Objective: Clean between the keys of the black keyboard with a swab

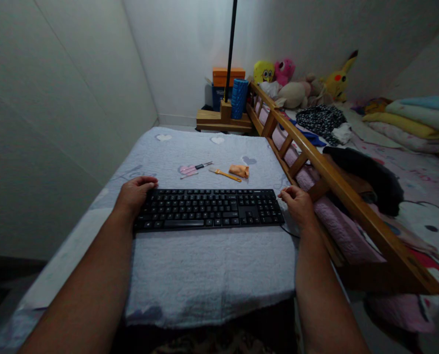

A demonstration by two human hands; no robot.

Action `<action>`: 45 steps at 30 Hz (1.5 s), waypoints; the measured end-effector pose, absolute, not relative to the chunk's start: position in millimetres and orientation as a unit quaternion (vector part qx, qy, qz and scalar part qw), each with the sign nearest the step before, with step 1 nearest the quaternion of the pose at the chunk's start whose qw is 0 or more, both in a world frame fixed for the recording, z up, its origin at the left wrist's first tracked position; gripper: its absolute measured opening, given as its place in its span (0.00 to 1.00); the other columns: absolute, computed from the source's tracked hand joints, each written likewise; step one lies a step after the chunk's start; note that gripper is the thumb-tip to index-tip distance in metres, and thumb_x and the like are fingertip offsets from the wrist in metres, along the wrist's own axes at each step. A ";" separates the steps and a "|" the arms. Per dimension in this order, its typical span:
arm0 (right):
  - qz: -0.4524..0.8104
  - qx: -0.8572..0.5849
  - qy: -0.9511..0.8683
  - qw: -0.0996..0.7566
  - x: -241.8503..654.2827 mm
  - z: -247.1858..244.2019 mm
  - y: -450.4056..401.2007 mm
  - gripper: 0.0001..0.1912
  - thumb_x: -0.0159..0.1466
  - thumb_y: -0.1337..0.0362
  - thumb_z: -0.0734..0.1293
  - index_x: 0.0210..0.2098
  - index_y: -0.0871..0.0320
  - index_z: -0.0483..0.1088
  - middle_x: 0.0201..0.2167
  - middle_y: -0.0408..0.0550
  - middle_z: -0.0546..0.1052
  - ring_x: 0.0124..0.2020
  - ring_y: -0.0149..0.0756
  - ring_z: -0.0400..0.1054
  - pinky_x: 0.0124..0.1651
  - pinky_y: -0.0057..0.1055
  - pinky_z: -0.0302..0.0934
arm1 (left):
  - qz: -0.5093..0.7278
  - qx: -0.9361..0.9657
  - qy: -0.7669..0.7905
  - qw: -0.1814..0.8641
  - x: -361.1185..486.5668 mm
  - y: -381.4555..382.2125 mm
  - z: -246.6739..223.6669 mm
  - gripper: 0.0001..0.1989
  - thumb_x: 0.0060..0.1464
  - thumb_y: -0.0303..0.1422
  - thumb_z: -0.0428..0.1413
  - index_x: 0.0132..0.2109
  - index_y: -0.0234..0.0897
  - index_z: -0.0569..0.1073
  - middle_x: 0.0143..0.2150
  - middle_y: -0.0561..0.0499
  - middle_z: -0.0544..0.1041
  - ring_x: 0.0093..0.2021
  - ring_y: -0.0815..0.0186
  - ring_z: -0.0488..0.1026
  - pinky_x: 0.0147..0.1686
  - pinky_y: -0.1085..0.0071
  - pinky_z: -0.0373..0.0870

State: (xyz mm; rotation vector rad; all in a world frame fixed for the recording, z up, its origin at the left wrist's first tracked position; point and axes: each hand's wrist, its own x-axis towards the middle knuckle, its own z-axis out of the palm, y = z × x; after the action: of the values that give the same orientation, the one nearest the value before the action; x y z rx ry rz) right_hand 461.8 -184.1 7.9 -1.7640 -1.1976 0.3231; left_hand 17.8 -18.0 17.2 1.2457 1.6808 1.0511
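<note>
A black keyboard point(208, 209) lies flat on a pale quilted cloth point(212, 265). At its upper left corner, my left hand point(135, 194) has thumb and fingers pressed together; the keyboard's edge passes beside or under them. My right hand point(295, 200) is beside the right end, its fingertips pinched round a thin white thing too small to name. Behind the keyboard lie a small brush with a yellow handle point(227, 174), a folded orange cloth point(238, 170), a pink and black tool point(197, 168) and a thin swab-like stick point(189, 175).
Along the right runs a wooden bed rail point(300, 137), with bedding, clothes and plush toys point(293, 93) beyond it. A black pole point(231, 49), a blue roller point(238, 98) and an orange box point(228, 76) stand at the back. A pale wall rises on the left.
</note>
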 end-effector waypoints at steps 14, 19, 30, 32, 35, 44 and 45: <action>0.090 -0.725 -0.483 0.483 455.3 10.6 -179.6 0.11 0.58 0.57 0.66 0.26 0.56 0.73 0.27 0.46 0.76 0.32 0.39 0.70 0.39 0.34 0.60 | 0.424 0.487 0.647 0.405 17.5 -17.3 17.5 0.10 0.36 0.31 0.60 0.32 0.37 0.78 0.33 0.49 0.80 0.36 0.59 0.75 0.39 0.66 0.72; 0.099 -0.731 -0.496 0.458 456.4 17.1 -184.2 0.10 0.58 0.58 0.66 0.25 0.56 0.72 0.25 0.45 0.75 0.30 0.38 0.69 0.37 0.34 0.59 | 0.431 0.475 0.642 0.419 17.4 -18.6 18.9 0.09 0.37 0.30 0.60 0.32 0.37 0.77 0.32 0.50 0.79 0.34 0.61 0.75 0.37 0.68 0.71; 0.129 -0.715 -0.461 0.510 449.3 12.1 -195.6 0.11 0.59 0.56 0.67 0.26 0.57 0.73 0.26 0.44 0.76 0.30 0.37 0.70 0.36 0.32 0.60 | 0.457 0.463 0.620 0.438 14.7 -14.7 10.8 0.11 0.38 0.28 0.62 0.35 0.34 0.78 0.30 0.53 0.78 0.31 0.69 0.71 0.38 0.72 0.67; 0.136 -0.705 -0.452 0.529 448.1 8.6 -195.3 0.11 0.59 0.56 0.68 0.26 0.56 0.72 0.26 0.44 0.76 0.30 0.36 0.70 0.36 0.32 0.61 | 0.461 0.456 0.618 0.445 15.3 -15.4 11.1 0.11 0.39 0.28 0.62 0.35 0.34 0.78 0.30 0.53 0.78 0.32 0.68 0.73 0.39 0.72 0.67; 0.147 -0.695 -0.438 0.551 448.6 5.4 -195.4 0.10 0.58 0.56 0.69 0.27 0.56 0.73 0.27 0.45 0.77 0.31 0.37 0.71 0.36 0.32 0.61 | 0.463 0.452 0.618 0.446 15.9 -16.6 12.2 0.11 0.40 0.28 0.62 0.35 0.35 0.78 0.31 0.53 0.79 0.34 0.68 0.73 0.40 0.72 0.67; 0.151 -0.691 -0.421 0.568 455.6 -2.7 -192.0 0.11 0.56 0.55 0.70 0.28 0.57 0.75 0.27 0.46 0.78 0.32 0.38 0.72 0.36 0.32 0.62 | 0.463 0.466 0.618 0.433 15.3 -17.3 13.1 0.11 0.38 0.30 0.62 0.34 0.35 0.79 0.32 0.52 0.79 0.34 0.67 0.73 0.42 0.70 0.68; 0.149 -0.690 -0.424 0.567 456.3 -4.0 -191.3 0.11 0.57 0.55 0.70 0.29 0.57 0.75 0.28 0.46 0.78 0.32 0.38 0.72 0.36 0.32 0.62 | 0.463 0.467 0.619 0.429 16.0 -18.1 13.8 0.10 0.39 0.29 0.62 0.34 0.36 0.79 0.32 0.52 0.79 0.34 0.67 0.73 0.42 0.70 0.68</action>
State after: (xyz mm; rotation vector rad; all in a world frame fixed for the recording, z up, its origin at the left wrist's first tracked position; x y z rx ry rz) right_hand 456.3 -191.3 -4.0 -1.6218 -0.9957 0.3502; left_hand 16.0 -18.1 13.8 1.1652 1.5454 1.1564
